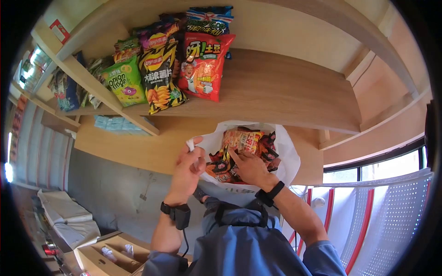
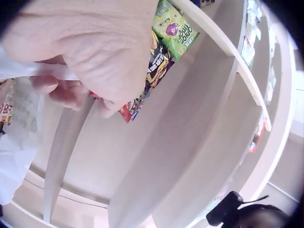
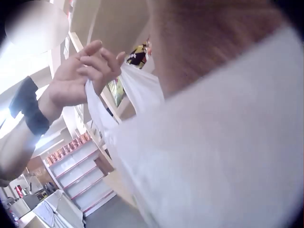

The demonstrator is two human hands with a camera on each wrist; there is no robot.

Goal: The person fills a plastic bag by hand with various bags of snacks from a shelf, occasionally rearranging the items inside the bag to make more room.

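Observation:
A white plastic bag hangs wide at the shelf's front, holding several snack packets in red, orange and black. My left hand grips one handle of the bag, its fingers curled round the white plastic; in the right wrist view the same left hand has the handle stretched from its fingers. My right hand is inside the bag mouth, its index finger extended across the packets. Its other fingers are partly hidden, and the bag wall covers them in the right wrist view.
On the upper wooden shelf stand a red chip bag, a black chip bag and a green onion rings bag. Light blue packs lie on the lower board. A cardboard box sits below at left.

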